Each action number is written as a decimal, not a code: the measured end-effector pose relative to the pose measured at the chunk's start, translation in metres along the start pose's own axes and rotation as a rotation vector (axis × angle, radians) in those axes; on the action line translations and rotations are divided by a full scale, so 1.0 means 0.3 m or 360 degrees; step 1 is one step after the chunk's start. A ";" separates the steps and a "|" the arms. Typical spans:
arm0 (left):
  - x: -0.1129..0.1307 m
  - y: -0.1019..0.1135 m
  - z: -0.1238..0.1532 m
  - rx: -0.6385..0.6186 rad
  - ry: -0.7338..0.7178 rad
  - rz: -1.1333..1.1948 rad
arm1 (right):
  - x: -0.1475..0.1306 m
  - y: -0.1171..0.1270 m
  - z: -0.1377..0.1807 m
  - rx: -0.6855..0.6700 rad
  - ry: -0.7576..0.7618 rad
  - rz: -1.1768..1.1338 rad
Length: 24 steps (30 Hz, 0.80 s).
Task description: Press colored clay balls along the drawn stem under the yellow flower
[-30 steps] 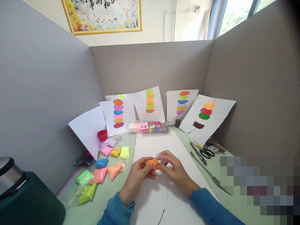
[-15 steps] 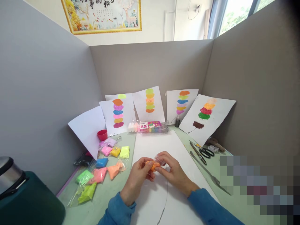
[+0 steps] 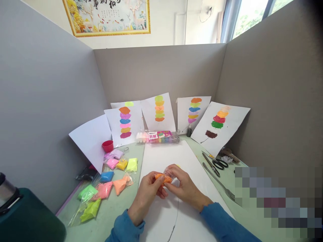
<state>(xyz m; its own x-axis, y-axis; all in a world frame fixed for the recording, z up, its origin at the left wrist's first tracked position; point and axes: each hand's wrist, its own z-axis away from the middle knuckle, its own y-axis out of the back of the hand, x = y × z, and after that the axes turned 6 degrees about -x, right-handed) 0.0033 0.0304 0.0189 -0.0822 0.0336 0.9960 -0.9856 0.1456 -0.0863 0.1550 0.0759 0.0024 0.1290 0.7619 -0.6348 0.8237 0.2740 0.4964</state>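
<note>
1. Clear packet (image 3: 173,138): from here I make out 抗菌 on its label (image 3: 153,135); the rest is too small.
2. Gold-framed picture (image 3: 111,20): bold 事 and 和, neighbours cropped; finer lines beneath, illegible.

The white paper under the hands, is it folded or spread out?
Spread out: the white paper lies flat on the green table, with no fold showing.

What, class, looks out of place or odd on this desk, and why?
The fork lying at the right seems odd: it looks like tableware, yet lies near scissors, while the left hand holds an orange lump. No spill shows; the pixelated lower-right area cannot be judged.
</note>
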 end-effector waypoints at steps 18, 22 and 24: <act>0.001 0.023 0.002 0.0037 0.0068 -0.0029 | 0.000 0.038 0.007 -0.0021 -0.0088 -0.0142; -0.008 0.026 0.003 -0.0067 0.0095 -0.0009 | -0.007 0.037 0.010 -0.0154 -0.0081 -0.0285; -0.014 0.029 0.002 -0.0091 0.0108 0.0013 | -0.008 0.037 0.010 -0.0181 -0.0064 -0.0286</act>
<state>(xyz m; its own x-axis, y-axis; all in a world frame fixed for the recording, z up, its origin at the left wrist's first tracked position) -0.0050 0.0308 0.0140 -0.0781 0.1015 0.9918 -0.9747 0.2012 -0.0974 0.1656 0.0752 0.0078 0.0097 0.6714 -0.7410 0.7682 0.4694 0.4354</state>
